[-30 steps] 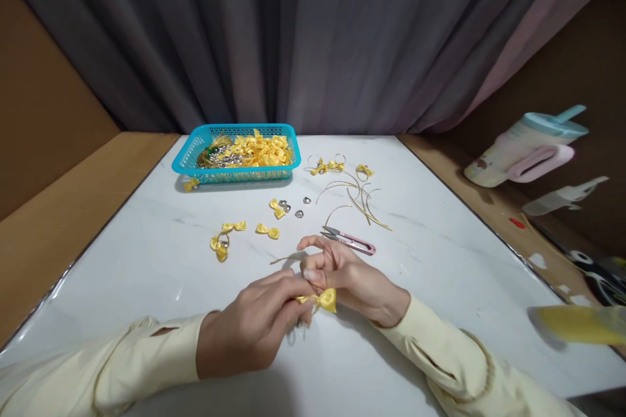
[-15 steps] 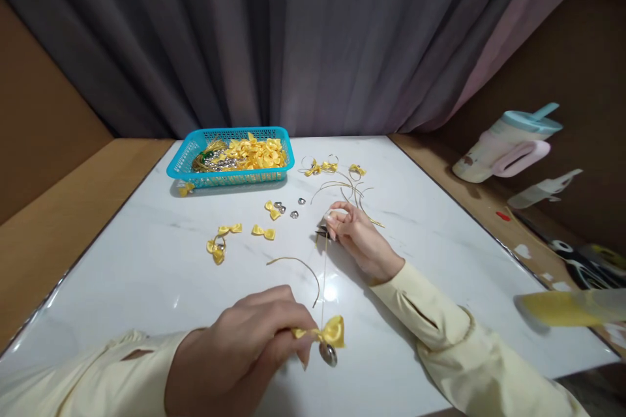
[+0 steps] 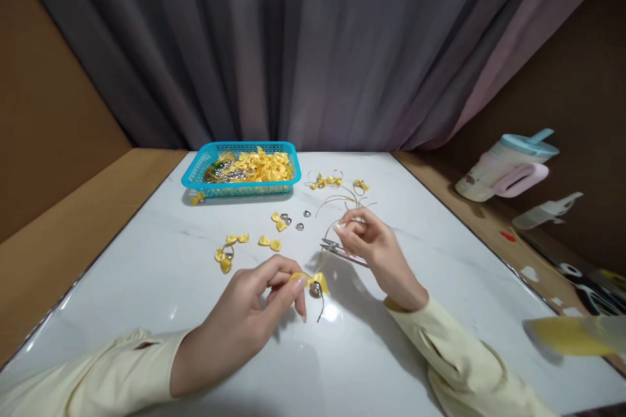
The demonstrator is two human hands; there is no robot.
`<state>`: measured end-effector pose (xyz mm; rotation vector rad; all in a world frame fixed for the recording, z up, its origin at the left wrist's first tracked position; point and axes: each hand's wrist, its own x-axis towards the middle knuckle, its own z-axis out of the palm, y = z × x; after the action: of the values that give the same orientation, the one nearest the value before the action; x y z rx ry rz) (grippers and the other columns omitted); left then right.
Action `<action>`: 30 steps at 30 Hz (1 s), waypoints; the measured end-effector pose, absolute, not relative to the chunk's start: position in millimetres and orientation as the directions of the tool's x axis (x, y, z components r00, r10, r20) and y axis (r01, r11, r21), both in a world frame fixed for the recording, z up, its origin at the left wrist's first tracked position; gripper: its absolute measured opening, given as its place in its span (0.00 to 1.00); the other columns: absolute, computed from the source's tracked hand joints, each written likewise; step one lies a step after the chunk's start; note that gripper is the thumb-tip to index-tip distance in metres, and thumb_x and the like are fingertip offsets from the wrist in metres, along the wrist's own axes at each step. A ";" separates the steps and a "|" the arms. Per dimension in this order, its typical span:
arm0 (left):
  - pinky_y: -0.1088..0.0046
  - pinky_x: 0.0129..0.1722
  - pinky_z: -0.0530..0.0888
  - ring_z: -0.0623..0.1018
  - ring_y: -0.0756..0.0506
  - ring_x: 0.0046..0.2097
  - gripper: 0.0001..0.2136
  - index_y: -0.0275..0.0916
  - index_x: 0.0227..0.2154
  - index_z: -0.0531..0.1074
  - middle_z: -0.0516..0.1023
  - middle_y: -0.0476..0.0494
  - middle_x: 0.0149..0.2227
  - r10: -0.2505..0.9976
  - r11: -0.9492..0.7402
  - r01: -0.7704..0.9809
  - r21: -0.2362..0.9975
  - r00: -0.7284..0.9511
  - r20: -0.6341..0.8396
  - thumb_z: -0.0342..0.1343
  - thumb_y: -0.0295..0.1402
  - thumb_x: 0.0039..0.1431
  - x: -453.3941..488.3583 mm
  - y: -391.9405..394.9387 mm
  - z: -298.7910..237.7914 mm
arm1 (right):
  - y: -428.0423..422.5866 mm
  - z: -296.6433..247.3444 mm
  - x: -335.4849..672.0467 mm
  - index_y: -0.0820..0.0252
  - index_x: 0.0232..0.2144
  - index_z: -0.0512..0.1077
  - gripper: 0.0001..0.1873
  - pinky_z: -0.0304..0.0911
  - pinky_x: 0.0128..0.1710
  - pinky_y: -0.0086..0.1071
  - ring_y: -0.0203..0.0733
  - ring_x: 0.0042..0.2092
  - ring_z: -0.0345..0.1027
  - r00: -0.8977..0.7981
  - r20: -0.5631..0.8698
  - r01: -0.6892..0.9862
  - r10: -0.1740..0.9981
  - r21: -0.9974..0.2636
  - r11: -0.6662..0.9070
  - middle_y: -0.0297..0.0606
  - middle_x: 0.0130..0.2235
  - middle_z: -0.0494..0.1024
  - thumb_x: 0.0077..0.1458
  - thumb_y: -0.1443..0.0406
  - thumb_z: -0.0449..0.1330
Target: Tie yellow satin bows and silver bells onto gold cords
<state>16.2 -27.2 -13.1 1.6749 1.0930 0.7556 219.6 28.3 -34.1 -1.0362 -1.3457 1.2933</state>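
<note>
My left hand [image 3: 254, 306] pinches a yellow satin bow [image 3: 320, 282] by one loop, just above the table. A shiny silver bead [image 3: 315, 289] sits at the bow's middle. From there a thin pale thread [image 3: 320, 265] slants up toward my right hand [image 3: 369, 244], whose thumb and forefinger are closed on it. Beneath the right hand, a slim pair of metal snips [image 3: 335, 248] points left, its handles partly hidden. A gold cord [image 3: 321, 307] lies behind the bow, mostly covered by my left hand.
Loose bows [image 3: 270, 243] and silver beads [image 3: 300, 227] lie mid-table. A blue basket [image 3: 239, 190] of bows, beads and gold cords stands behind. Several cut cords [image 3: 342, 197] lie at right rear. A tumbler [image 3: 503, 166] and yellow-filled bottle [image 3: 567, 335] are at right.
My left hand has moved up and away from me with the bow, closer to my right hand. The thread between them is shorter and slacker. The snips have stayed put.
</note>
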 end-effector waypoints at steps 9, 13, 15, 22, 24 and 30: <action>0.78 0.26 0.64 0.69 0.52 0.25 0.09 0.38 0.27 0.64 0.68 0.54 0.21 0.937 -0.096 0.279 0.956 0.350 -0.007 0.46 0.35 0.61 18.4 -18.3 -15.5 | -10.7 -29.3 205.1 0.73 0.43 0.64 0.11 0.50 0.20 0.32 0.37 0.23 0.57 -0.676 0.637 0.513 0.370 0.047 0.857 0.35 0.20 0.66 0.57 0.73 0.54; 0.78 0.26 0.64 0.68 0.52 0.24 0.09 0.38 0.27 0.63 0.67 0.55 0.20 0.939 -0.104 0.281 0.954 0.343 0.001 0.46 0.35 0.62 17.8 -17.5 -17.7 | -11.1 -31.8 199.8 0.74 0.41 0.64 0.09 0.50 0.21 0.32 0.37 0.23 0.55 -0.697 0.631 0.528 0.341 0.131 0.839 0.35 0.20 0.66 0.57 0.75 0.52; 0.78 0.26 0.64 0.68 0.52 0.24 0.09 0.38 0.26 0.63 0.67 0.55 0.20 0.942 -0.110 0.282 0.953 0.336 0.009 0.46 0.34 0.61 17.6 -17.4 -18.4 | -11.1 -32.2 199.3 0.74 0.42 0.63 0.09 0.51 0.21 0.32 0.37 0.23 0.55 -0.709 0.622 0.523 0.334 0.146 0.840 0.35 0.20 0.66 0.57 0.76 0.50; 0.79 0.25 0.64 0.68 0.53 0.23 0.08 0.38 0.28 0.64 0.66 0.55 0.19 0.947 -0.160 0.296 0.942 0.314 0.062 0.46 0.33 0.62 17.9 -17.1 -23.1 | -13.8 -34.3 197.0 0.75 0.44 0.62 0.11 0.51 0.20 0.32 0.38 0.23 0.57 -0.698 0.617 0.514 0.364 0.078 0.854 0.36 0.20 0.67 0.57 0.75 0.51; 0.79 0.24 0.64 0.68 0.53 0.24 0.07 0.38 0.30 0.65 0.67 0.55 0.20 0.946 -0.197 0.314 0.929 0.308 0.096 0.46 0.34 0.61 17.8 -17.4 -26.0 | -15.8 -34.8 197.4 0.70 0.43 0.62 0.10 0.55 0.20 0.30 0.36 0.23 0.60 -0.637 0.627 0.497 0.448 -0.109 0.861 0.37 0.22 0.70 0.58 0.73 0.52; 0.79 0.23 0.64 0.69 0.53 0.25 0.06 0.38 0.31 0.66 0.68 0.53 0.21 0.940 -0.299 0.302 0.905 0.260 0.223 0.46 0.33 0.61 15.6 -18.5 -27.9 | -5.3 -28.9 215.2 0.59 0.38 0.60 0.09 0.56 0.22 0.25 0.30 0.20 0.57 -0.460 0.473 0.369 0.751 -0.668 0.646 0.26 0.18 0.68 0.56 0.66 0.56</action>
<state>15.6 -18.5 -27.9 1.7631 1.1403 1.0472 215.2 -5.3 -28.9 -0.8693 -2.0796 0.6208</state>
